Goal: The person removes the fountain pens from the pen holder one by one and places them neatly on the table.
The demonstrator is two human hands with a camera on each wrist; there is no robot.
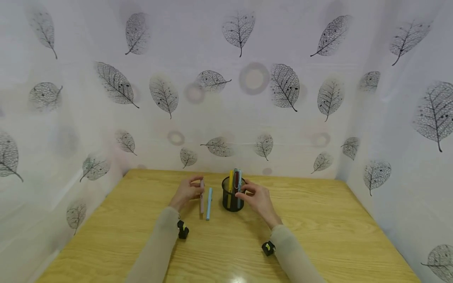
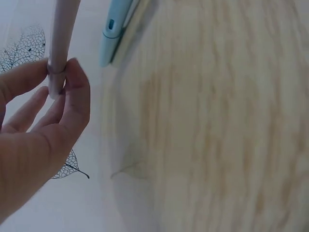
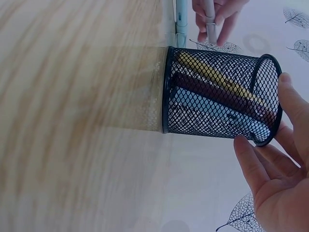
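A wooden table [image 1: 318, 236] with a pale yellow grain is seen from above, closed in on three sides by a white curtain [image 1: 247, 59] printed with grey skeleton leaves and faint rings. Near the table's far edge a black mesh pen cup [image 1: 232, 199] stands upright, with a yellow pen [image 1: 231, 181], a dark red pen [image 1: 235, 181] and a light blue pen [image 1: 239, 181] standing in it.

The cup's rim is touched by the right hand [image 1: 259, 199], whose fingers are curved loosely against the mesh (no firm clasp can be made out in the right wrist view). To the left of the cup, a pink pen [image 1: 202, 196] is pinched at its far end between thumb and fingertips of the left hand [image 1: 186, 192]; its other end points towards the person. Just beside it, on the cup's side, a second light blue pen [image 1: 209, 203] lies flat on the wood, held by nothing.

Beige sleeves [image 1: 159, 243] cover both forearms.
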